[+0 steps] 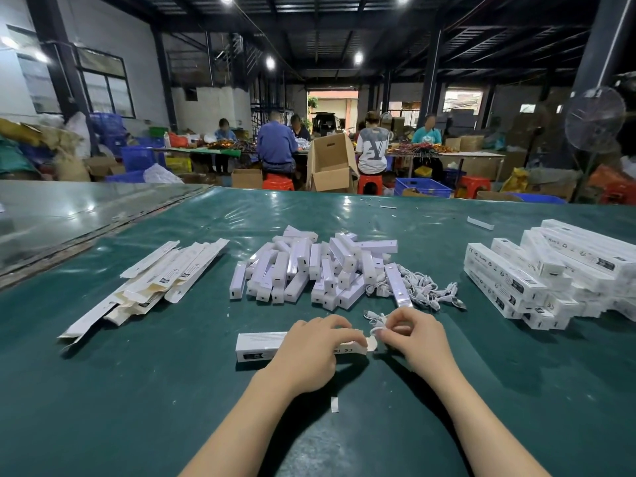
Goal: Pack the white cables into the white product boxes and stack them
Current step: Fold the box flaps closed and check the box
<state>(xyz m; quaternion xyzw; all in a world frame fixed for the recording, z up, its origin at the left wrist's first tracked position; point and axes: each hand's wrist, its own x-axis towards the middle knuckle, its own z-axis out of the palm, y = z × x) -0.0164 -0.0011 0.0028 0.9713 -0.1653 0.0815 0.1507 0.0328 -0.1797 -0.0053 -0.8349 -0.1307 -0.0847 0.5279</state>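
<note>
A long white product box point(258, 346) lies flat on the green table in front of me. My left hand point(309, 349) curls over its right half and holds it down. My right hand point(413, 335) pinches a coiled white cable point(377, 321) right at the box's open right end, where a small flap point(371, 344) sticks out. Whether the cable is partly inside the box I cannot tell.
Flat unfolded boxes point(155, 277) lie at the left. A heap of white bar-shaped units point(309, 266) sits in the middle, loose white cables point(423, 287) beside it. Packed boxes point(550, 270) are stacked at the right. A paper scrap point(334, 404) lies between my forearms.
</note>
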